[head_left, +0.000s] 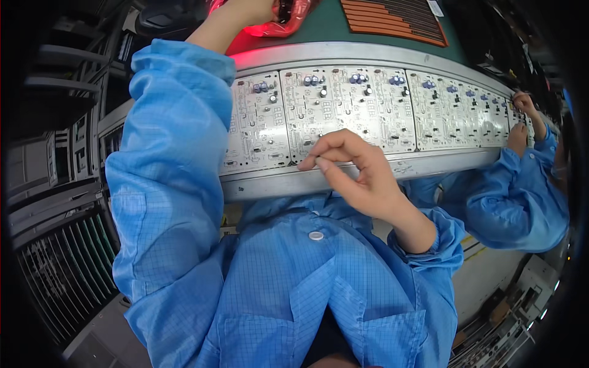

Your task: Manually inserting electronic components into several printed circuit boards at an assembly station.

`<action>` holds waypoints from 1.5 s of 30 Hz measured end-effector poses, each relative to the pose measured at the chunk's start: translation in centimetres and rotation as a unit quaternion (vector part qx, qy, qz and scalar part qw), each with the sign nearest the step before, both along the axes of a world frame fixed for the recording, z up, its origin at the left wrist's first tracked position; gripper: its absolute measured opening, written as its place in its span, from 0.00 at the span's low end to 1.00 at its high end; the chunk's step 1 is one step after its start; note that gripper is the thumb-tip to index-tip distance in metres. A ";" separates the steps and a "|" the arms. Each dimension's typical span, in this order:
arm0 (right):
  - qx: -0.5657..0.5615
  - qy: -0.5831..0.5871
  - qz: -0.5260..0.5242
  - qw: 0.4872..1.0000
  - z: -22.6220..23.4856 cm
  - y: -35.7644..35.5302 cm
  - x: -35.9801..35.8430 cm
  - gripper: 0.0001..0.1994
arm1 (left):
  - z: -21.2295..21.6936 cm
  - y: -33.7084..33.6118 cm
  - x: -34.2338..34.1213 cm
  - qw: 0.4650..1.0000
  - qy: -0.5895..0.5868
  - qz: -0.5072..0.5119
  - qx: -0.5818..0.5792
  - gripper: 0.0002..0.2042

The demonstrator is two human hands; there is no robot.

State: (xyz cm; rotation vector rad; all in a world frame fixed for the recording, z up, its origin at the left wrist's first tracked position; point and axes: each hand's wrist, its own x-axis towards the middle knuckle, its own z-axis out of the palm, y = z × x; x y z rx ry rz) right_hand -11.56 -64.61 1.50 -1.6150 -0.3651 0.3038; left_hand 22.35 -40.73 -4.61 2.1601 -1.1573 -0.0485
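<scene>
My left arm stretches up to the far side, where my left hand (248, 11) is at a red plastic bag (287, 26) with something dark in it. Its fingers are mostly out of the picture or hidden by the bag. My right hand (363, 178) hovers over the near edge of the line, thumb and forefinger drawn together. Whether a small part is between them is too small to tell. Below and beyond it lies a white circuit board (350, 110) with blue and black capacitors standing on it. Another such board (257, 132) is partly behind my left sleeve.
A metal rail (270, 187) runs along the near side of the boards. More boards (454, 116) continue to the right, where a co-worker's hands (521, 122) work. An orange tray (396, 21) of dark strips lies on the green surface (325, 27). Racks (61, 276) stand at left.
</scene>
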 end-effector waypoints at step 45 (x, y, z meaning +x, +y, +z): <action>-0.041 0.090 0.058 0.993 -1.3 5.3 -2.3 0.07 | 13.8 -0.5 -15.3 0.985 -0.047 0.151 0.074 0.08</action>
